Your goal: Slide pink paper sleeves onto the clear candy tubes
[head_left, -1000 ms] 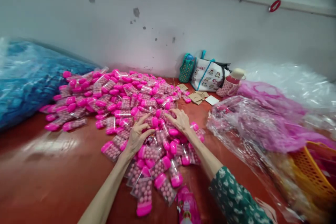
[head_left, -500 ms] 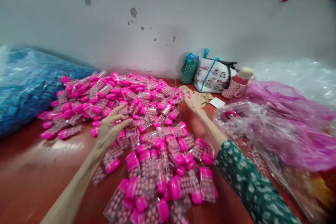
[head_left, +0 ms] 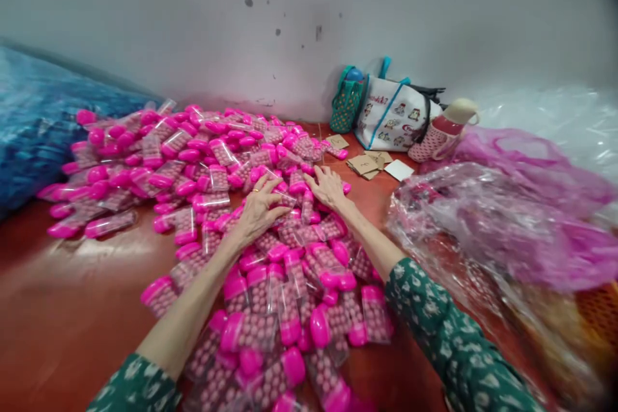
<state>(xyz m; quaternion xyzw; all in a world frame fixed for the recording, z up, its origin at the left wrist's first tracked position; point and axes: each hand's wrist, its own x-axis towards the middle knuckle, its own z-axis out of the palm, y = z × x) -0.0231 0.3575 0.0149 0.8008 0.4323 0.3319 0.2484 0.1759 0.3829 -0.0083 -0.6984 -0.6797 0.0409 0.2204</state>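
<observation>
Many clear plastic bottles with bright pink caps (head_left: 251,328), filled with small pink balls, lie in a loose heap on the red floor. My left hand (head_left: 261,209) rests on the middle of the heap, fingers spread over the bottles, a ring on one finger. Close beside it to the right, my right hand (head_left: 328,188) lies on the heap's right edge with its fingers stretched out. Both hands touch bottles and grip none that I can see; some bottles under the fingers are hidden.
A blue plastic-wrapped bundle (head_left: 43,129) lies left. Along the wall stand a green bottle holder (head_left: 346,106), a printed white bag (head_left: 391,116) and a flask in a pink knitted cover (head_left: 437,138). Cardboard pieces (head_left: 364,165) and pink and clear plastic bags (head_left: 521,206) lie right.
My left hand has moved right and forward onto the heap, and my right hand has come left and down onto its edge. Some bottles have shifted forward and together. The view has tilted down.
</observation>
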